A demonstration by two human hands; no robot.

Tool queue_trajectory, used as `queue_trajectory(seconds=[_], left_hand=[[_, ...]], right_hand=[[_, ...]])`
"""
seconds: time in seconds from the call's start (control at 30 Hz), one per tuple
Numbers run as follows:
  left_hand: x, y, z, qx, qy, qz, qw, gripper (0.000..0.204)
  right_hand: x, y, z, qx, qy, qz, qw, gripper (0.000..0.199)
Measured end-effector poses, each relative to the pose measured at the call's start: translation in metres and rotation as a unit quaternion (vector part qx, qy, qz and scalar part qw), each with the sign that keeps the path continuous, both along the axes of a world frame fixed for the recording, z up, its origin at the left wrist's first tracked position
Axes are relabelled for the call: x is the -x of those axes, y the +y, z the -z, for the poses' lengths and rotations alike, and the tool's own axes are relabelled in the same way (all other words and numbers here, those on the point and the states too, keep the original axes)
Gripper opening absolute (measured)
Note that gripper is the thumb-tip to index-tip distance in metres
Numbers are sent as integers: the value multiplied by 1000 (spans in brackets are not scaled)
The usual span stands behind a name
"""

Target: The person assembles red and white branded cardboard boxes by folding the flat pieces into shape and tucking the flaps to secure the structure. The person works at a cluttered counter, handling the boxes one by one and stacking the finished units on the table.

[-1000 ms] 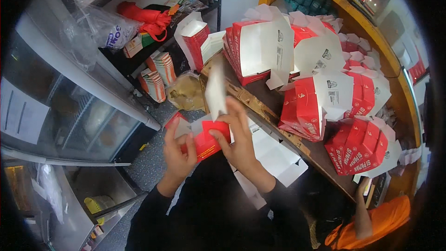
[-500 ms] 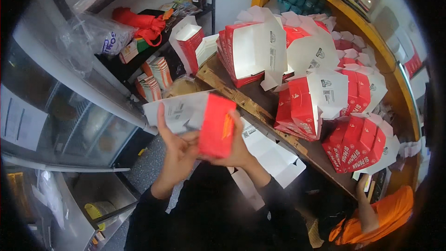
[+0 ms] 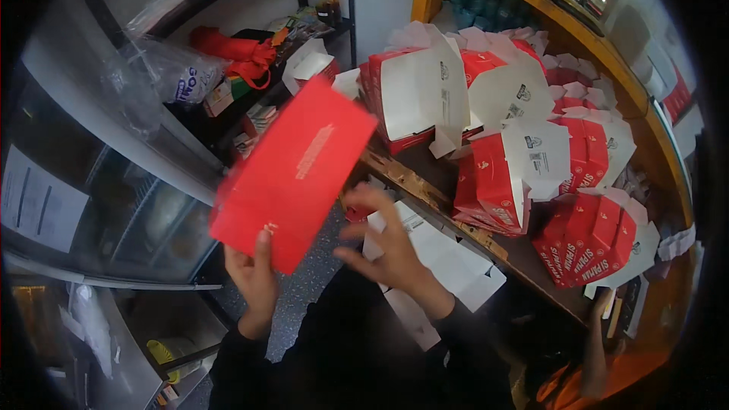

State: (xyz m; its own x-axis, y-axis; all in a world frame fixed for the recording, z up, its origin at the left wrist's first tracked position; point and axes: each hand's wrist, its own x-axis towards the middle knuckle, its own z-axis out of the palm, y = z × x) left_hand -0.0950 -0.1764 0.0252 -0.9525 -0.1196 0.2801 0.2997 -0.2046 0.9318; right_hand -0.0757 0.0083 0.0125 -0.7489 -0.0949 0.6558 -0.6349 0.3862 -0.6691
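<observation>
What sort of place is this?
Probably a takeaway kitchen's packing area, though I can't be sure: nested red-and-white cartons crowd the wooden counter, the left hand holds a red carton, and a glass-doored cooler stands at left.

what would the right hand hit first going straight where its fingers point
Likely the red box in the left hand, up and left of the right hand, though depth is unclear.

Black top (image 3: 342, 353), long sleeves (image 3: 472, 349) (same black throughout).
</observation>
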Motion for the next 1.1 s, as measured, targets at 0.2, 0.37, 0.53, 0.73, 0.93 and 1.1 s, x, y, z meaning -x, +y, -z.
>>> queue_trajectory(seconds=[0.2,0.37,0.53,0.73,0.93,1.1], left_hand=[[6,-10,-1,-111,-145,70,981,41],[26,-11,-2,-121,-95,122,981,44],[42,-9,31,-274,-46,331,902,35],[18,14,14,-153,-64,216,962,26],[-8,23,55,-69,71,211,972,27],[-20,20,35,8,-111,204,973,21]], right_hand=[[-6,-29,1,-311,55,44,948,29],[-7,-25,8,-211,41,-71,974,34],[-18,-20,-14,162,-27,-184,969,39],[-16,-4,-17,-229,95,25,969,41],[-14,-14,1,-106,136,116,978,41],[-22,-5,9,-135,104,95,981,41]])
